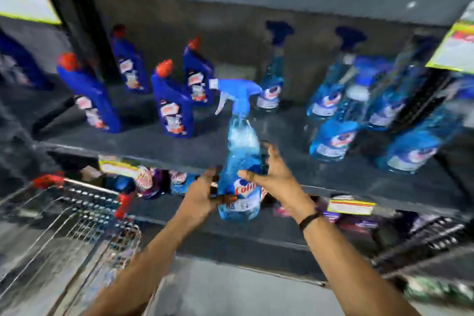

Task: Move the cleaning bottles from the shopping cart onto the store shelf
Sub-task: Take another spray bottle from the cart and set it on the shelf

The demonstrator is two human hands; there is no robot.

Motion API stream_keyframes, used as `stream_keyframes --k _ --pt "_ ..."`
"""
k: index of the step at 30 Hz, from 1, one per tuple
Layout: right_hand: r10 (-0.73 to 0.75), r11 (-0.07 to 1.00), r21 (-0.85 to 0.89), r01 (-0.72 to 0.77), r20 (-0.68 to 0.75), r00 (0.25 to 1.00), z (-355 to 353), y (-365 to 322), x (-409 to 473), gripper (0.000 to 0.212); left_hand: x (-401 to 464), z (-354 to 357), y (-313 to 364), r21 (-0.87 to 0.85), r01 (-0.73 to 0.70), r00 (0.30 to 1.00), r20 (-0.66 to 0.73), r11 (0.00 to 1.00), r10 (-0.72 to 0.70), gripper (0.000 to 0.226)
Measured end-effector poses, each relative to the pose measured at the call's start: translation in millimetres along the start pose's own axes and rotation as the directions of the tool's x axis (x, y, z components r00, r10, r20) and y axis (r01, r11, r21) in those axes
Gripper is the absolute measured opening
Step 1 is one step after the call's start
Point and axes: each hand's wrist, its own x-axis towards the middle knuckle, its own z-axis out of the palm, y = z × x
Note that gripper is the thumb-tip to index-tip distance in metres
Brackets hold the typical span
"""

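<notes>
A clear blue spray bottle point(241, 159) with a blue trigger head stands upright in the air in front of the dark shelf's front edge point(143, 156). My left hand point(204, 191) grips its lower left side. My right hand point(272, 177) touches its right side with the thumb across the label and the fingers spread. The wire shopping cart point(64, 215) with red corner pieces is at the lower left. The frame is motion-blurred.
On the shelf stand several dark blue bottles with red caps point(174, 100) at the left and several blue spray bottles point(333, 133) at the right. Bare shelf lies between them behind the held bottle. Price tags point(350, 206) hang on the shelf edges. A lower shelf holds other goods.
</notes>
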Motion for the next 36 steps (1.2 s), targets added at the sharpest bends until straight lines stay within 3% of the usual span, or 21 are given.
stream_keyframes --k 3,6,8,16,21,26,36 --pt "-0.079 0.996 -0.046 0.072 -0.164 0.983 -38.4 -1.8 23.4 0.055 52.6 24.7 28.1 0.08 -0.102 0.995 0.022 0.992 0.101 0.073" --pt "-0.118 0.993 -0.045 0.11 -0.224 0.968 -55.9 -7.0 45.2 0.059 99.7 35.7 38.9 0.157 -0.143 0.989 -0.01 0.977 0.146 0.056" --pt "-0.13 0.991 -0.06 0.118 -0.26 0.957 -61.5 -7.5 60.2 0.063 123.0 38.8 43.9 0.206 -0.15 0.988 -0.005 0.967 0.155 0.058" --pt "-0.12 0.991 -0.087 0.1 -0.275 0.954 -62.2 7.1 91.6 0.07 157.1 36.7 31.3 0.134 -0.125 0.992 0.012 0.983 0.125 0.056" --pt "0.012 0.995 -0.097 -0.037 -0.242 0.97 -65.2 49.9 74.4 0.088 159.2 33.7 16.5 0.192 -0.082 0.995 0.079 0.978 0.068 0.08" --pt "0.038 0.938 -0.321 -0.133 -0.288 0.957 -58.6 69.8 77.3 0.058 161.8 41.3 -2.4 0.362 -0.091 0.996 0.055 0.928 0.076 0.08" --pt "0.031 0.868 -0.463 -0.181 -0.313 0.949 -52.0 77.5 103.3 0.046 175.6 33.6 -0.4 0.282 -0.065 0.998 0.04 0.957 0.056 0.073"
